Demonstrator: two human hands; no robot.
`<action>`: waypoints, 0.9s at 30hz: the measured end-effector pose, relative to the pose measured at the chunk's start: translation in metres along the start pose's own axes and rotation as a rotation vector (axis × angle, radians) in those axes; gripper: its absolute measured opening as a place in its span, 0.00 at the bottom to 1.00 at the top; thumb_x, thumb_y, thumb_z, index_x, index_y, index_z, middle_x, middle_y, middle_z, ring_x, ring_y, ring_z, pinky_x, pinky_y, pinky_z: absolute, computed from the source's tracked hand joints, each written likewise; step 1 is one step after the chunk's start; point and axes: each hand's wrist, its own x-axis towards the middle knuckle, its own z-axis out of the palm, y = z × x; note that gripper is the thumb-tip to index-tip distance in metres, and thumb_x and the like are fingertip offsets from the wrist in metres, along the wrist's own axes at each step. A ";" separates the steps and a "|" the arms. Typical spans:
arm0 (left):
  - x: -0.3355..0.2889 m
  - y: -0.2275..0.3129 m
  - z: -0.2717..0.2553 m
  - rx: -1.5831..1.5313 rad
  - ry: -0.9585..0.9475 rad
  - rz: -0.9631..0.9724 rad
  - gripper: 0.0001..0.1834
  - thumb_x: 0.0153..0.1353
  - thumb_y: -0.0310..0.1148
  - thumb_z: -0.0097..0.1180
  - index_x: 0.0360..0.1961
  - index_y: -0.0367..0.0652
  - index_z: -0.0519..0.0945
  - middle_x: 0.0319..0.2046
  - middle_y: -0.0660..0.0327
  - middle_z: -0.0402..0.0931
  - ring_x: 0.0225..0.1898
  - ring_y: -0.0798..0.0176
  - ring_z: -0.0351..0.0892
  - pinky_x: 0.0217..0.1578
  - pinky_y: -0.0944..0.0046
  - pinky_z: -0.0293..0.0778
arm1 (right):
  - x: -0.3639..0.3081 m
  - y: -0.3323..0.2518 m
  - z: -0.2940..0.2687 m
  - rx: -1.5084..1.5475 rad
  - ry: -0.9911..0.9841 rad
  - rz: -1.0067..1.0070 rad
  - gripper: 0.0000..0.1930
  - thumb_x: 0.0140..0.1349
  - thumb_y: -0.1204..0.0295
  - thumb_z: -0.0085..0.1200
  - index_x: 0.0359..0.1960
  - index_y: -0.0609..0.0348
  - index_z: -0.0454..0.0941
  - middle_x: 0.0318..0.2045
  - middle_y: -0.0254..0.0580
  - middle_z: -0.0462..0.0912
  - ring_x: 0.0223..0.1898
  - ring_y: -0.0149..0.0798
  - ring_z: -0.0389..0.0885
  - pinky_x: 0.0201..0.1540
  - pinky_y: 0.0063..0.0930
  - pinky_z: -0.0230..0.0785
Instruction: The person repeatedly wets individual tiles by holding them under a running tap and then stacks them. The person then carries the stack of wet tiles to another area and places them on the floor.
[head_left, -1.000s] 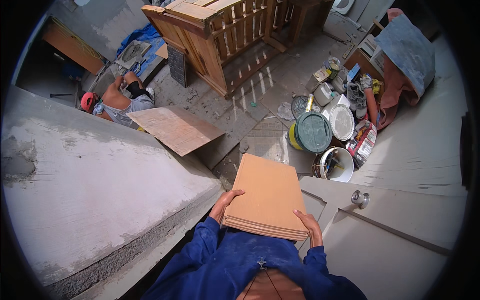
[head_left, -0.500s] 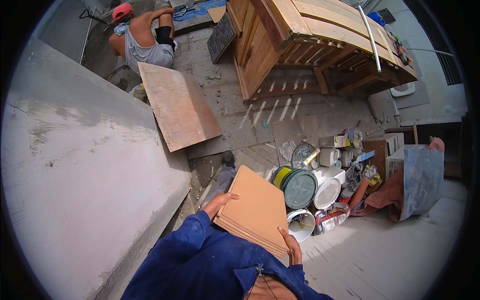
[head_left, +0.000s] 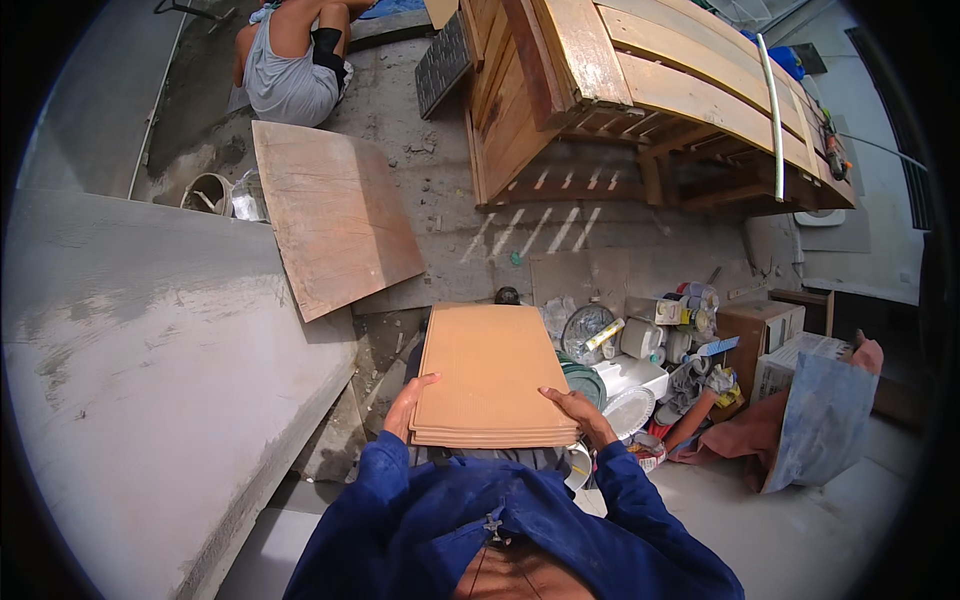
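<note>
A stack of several flat, tan tiles (head_left: 488,365) is held level in front of my body. My left hand (head_left: 408,402) grips its left edge, thumb on the top face and fingers tucked underneath. On the opposite edge my right hand (head_left: 580,412) holds on in the same way, thumb on top. The fingers under the stack are hidden. The tiles cover part of a green-lidded bucket (head_left: 584,382) just beyond my right hand. One shoe tip (head_left: 507,296) shows past the far edge of the stack.
A low grey wall (head_left: 180,400) runs along my left, with a plywood sheet (head_left: 335,215) leaning at its end. Ahead stands a wooden bench-like structure (head_left: 640,60). Containers, a cardboard box (head_left: 755,335) and a draped sheet (head_left: 825,415) crowd the right. A person (head_left: 293,70) sits far left.
The stack has turned from slanted to nearly square with my body and shifted slightly left. My view has turned and moved forward, and the stack now hides more of the buckets.
</note>
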 end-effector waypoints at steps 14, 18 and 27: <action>-0.015 -0.117 0.047 -0.502 0.217 0.268 0.27 0.56 0.47 0.61 0.50 0.38 0.75 0.44 0.58 0.77 0.45 0.66 0.77 0.46 0.68 0.71 | 0.053 -0.083 -0.059 -0.567 -0.280 -0.102 0.34 0.55 0.47 0.61 0.45 0.74 0.80 0.38 0.54 0.84 0.36 0.41 0.82 0.39 0.33 0.73; 0.010 -0.154 0.036 -0.588 0.205 0.201 0.26 0.57 0.44 0.60 0.50 0.36 0.75 0.43 0.58 0.78 0.44 0.65 0.77 0.45 0.67 0.71 | 0.061 -0.091 -0.059 -0.634 -0.316 -0.128 0.34 0.56 0.49 0.61 0.46 0.76 0.78 0.38 0.54 0.83 0.36 0.42 0.83 0.40 0.32 0.73; 0.048 -0.227 -0.015 -0.918 0.058 0.224 0.25 0.59 0.44 0.58 0.52 0.37 0.74 0.43 0.57 0.78 0.41 0.63 0.79 0.41 0.64 0.75 | 0.043 -0.113 0.018 -0.971 -0.193 -0.131 0.34 0.56 0.49 0.60 0.45 0.78 0.78 0.37 0.53 0.84 0.35 0.41 0.83 0.40 0.31 0.74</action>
